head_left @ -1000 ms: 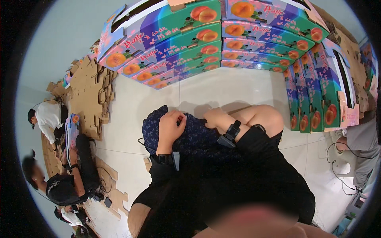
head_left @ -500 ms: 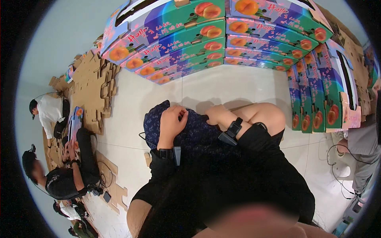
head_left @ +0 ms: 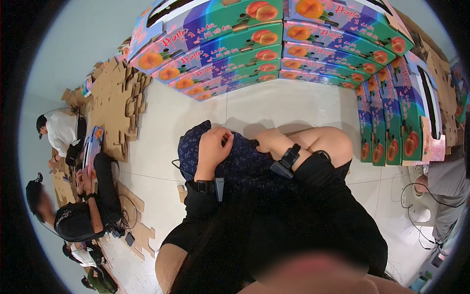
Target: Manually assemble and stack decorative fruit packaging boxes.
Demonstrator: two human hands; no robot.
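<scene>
On the dark floral cloth (head_left: 235,164) both hands grip: left hand (head_left: 214,146) curled shut, right hand (head_left: 267,142) clenched; fabric may slip if either loosens.

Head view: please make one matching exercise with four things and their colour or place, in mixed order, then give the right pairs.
Things:
1. left hand
2. right hand
3. stacked fruit boxes
4. flat cardboard sheets

Descriptions:
A. plain brown, on the floor at the left
B. colourful, piled at the top
C. fingers curled, resting on the dark patterned cloth
D. black band at its wrist, beside the bare knee

Pairs: 1-C, 2-D, 3-B, 4-A
</scene>
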